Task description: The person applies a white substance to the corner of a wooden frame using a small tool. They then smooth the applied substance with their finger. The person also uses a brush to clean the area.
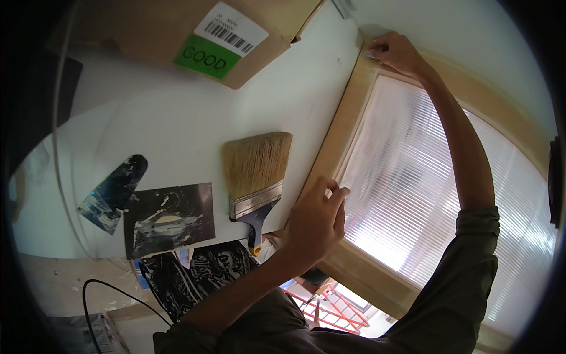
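Right hand (398,54), upper right, pinches a small pale piece (369,53), probably light, best held edgewise; left hand (318,219), centre, curls narrowly beside stiff-looking tan wooden frame (342,133), contents unclear.

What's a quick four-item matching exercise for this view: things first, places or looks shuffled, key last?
Things
1. Right hand
2. Left hand
3. Wide brush
4. Cardboard box

Places or looks
A. bears a green-and-white label
B. at the upper-left corner of the tan frame
C. lies on the white surface
D. lower, over the frame's left side, fingertips near the ribbed pane

Pairs: 1-B; 2-D; 3-C; 4-A
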The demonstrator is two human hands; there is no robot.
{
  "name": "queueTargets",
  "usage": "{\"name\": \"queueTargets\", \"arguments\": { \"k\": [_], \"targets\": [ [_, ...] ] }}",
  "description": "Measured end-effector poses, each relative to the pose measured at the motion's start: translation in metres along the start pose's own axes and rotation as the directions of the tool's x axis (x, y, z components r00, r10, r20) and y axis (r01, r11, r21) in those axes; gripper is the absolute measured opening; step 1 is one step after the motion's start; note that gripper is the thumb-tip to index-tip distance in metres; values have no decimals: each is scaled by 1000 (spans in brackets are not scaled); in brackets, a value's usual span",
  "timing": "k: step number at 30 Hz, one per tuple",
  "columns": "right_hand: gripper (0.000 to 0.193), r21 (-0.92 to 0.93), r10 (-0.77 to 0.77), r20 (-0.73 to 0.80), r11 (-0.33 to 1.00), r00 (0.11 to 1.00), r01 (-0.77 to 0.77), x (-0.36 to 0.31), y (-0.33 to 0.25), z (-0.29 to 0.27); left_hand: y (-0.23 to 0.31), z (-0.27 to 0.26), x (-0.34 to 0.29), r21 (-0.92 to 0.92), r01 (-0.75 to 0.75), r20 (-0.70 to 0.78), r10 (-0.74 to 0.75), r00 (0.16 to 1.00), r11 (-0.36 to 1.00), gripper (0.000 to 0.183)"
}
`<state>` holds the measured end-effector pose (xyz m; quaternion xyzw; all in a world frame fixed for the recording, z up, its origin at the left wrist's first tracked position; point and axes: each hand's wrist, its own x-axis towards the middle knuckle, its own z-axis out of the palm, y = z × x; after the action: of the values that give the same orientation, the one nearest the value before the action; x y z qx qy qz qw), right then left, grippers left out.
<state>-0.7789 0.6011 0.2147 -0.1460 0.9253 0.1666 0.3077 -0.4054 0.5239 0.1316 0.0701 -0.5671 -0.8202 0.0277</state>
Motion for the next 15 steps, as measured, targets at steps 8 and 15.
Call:
{"name": "queueTargets", "arguments": {
  "k": [8,15],
  "targets": [
    [28,-106,-142,-63,985,988,135,20,7,15,-35,11,-8,142,-19,-41,25,999,990,23],
    [25,-154,-115,14,981,993,116,27,-1,29,-55,8,-10,189,21,-78,-6,997,982,23]
  ]
}}
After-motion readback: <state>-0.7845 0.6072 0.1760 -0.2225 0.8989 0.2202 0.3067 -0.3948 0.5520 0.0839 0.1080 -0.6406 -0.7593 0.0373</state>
